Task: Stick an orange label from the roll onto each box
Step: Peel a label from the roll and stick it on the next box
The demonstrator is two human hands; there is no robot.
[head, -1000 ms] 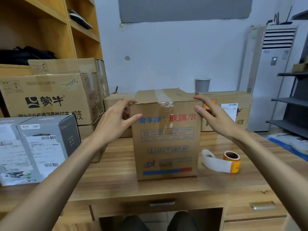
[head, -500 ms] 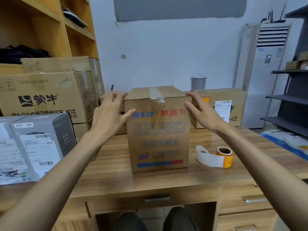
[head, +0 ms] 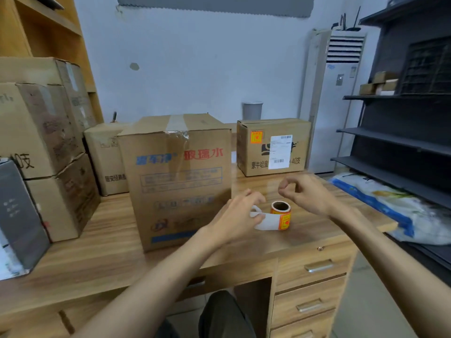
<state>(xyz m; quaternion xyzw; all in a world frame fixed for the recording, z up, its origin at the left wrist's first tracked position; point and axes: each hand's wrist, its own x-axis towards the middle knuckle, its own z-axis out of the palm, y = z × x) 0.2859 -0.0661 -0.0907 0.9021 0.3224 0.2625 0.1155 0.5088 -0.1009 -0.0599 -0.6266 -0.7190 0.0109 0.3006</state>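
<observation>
1. Left hand (head: 234,215) pinches white liner tail (head: 267,222) of label roll (head: 280,214), thumb and fingers curled on it
2. Right hand (head: 310,193) hovers at roll's 1 o'clock, fingers curled, thumb near index, holding nothing
3. Roll upright on desk (head: 97,252), just beside taped box (head: 175,179), at its 3 o'clock
4. Back box (head: 300,154) at 1 o'clock has orange label (head: 256,137)

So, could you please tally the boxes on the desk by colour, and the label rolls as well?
Brown cardboard boxes: 6
Grey box: 1
Label roll: 1
Total: 8
</observation>
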